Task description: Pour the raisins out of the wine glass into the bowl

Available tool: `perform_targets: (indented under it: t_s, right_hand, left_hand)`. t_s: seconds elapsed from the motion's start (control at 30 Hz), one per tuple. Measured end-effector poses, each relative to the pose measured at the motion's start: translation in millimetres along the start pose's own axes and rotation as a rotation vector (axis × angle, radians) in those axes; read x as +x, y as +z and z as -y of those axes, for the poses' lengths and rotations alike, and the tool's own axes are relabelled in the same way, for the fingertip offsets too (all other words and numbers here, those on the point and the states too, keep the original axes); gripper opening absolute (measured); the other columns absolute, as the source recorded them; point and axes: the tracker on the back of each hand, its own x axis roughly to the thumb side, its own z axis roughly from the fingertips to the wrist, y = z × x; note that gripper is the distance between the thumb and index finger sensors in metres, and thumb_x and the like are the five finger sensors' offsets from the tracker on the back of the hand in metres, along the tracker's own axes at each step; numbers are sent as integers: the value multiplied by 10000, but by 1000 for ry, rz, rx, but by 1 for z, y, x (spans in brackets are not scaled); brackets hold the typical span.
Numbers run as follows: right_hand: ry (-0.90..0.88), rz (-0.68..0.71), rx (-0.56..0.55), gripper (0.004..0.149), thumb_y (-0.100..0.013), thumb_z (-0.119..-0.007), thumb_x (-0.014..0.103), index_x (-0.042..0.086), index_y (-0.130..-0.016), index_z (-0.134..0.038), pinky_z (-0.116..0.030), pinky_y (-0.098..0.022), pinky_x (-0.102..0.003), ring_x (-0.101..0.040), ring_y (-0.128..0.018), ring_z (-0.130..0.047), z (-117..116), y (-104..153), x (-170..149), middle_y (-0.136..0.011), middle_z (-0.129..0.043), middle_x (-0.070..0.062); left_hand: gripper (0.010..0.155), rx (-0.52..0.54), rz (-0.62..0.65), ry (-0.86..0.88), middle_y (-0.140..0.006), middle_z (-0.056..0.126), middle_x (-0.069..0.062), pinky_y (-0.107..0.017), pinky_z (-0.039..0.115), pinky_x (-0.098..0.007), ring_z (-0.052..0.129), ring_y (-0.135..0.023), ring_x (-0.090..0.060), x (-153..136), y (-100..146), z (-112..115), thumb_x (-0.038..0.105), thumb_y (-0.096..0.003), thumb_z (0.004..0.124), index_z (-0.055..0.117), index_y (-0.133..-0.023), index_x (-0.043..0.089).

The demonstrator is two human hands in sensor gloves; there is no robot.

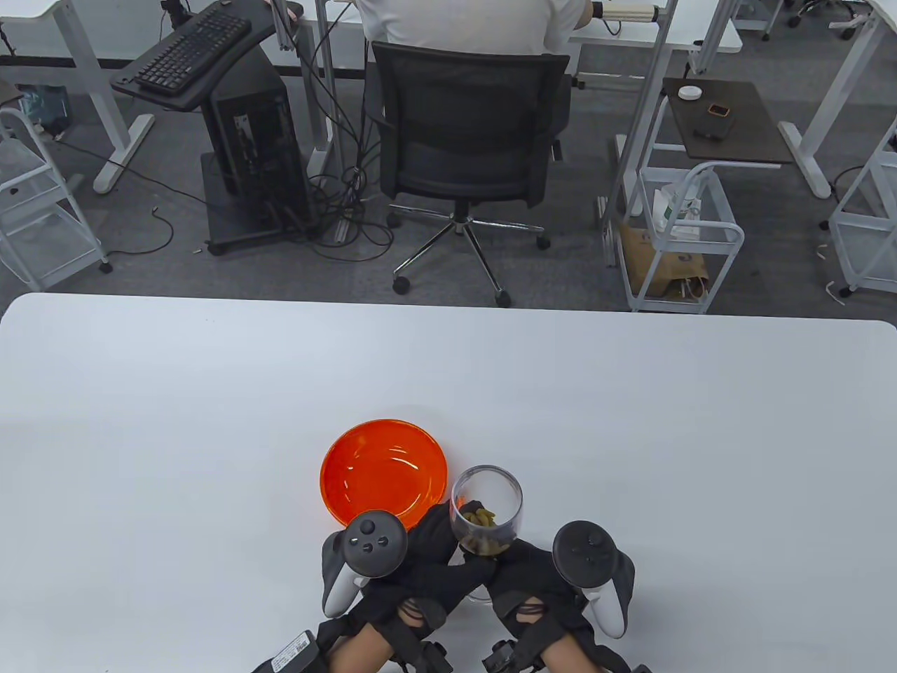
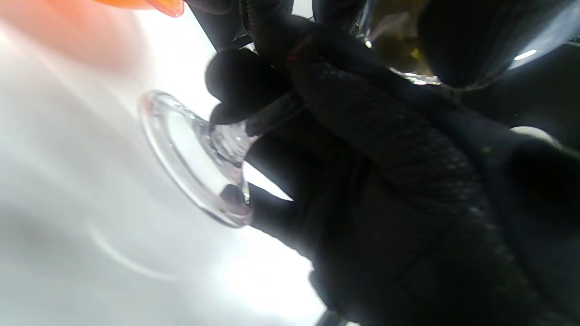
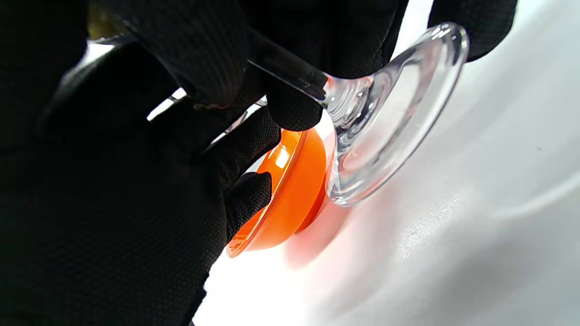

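Note:
A clear wine glass (image 1: 487, 499) holds greenish-brown raisins (image 1: 483, 534) and stands upright just right of the orange bowl (image 1: 384, 471), near the table's front edge. Both gloved hands hold it. My left hand (image 1: 452, 543) wraps the underside of the cup and the stem from the left. My right hand (image 1: 506, 564) grips the stem from the right. In the left wrist view my fingers (image 2: 244, 81) pinch the stem above the round foot (image 2: 190, 154). The right wrist view shows the foot (image 3: 398, 113), the stem (image 3: 290, 72) and the bowl (image 3: 290, 190) behind it.
The white table (image 1: 210, 420) stretches wide to the left, right and far side of the bowl. Beyond its far edge are an office chair (image 1: 469, 133) with a seated person, desks and wire carts on the floor.

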Motion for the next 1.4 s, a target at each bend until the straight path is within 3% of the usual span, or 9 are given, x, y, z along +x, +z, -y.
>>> perform_targets:
  t_s: [0.77, 1.17, 1.4]
  right_hand:
    - [157, 114, -94, 449, -516, -877, 292, 148, -922, -751, -641, -613, -689, -481, -871, -802, -10, 4, 9, -940, -870, -164]
    - [189, 144, -63, 460, -528, -868, 260, 142, -943, -708, -491, -683, -722, -550, -950, -649, -12, 4, 12, -1004, -801, -152]
    - [235, 158, -61, 473, -544, -848, 291, 128, -959, -688, -460, -687, -727, -571, -954, -616, -13, 5, 13, -1024, -772, -160]
  left_hand:
    - [662, 41, -61, 266, -1191, 517, -46, -761, 476, -580, 548, -1090, -382, -7, 0, 1, 366, -415, 885, 603, -1014, 363]
    - [569, 115, -59, 266, -1153, 622, -42, -723, 665, -536, 631, -1063, -369, -5, 3, -5, 313, -391, 935, 738, -924, 355]
    - [540, 143, -55, 251, -1151, 631, -56, -706, 691, -550, 666, -1049, -384, -5, 4, -6, 312, -395, 932, 762, -907, 327]
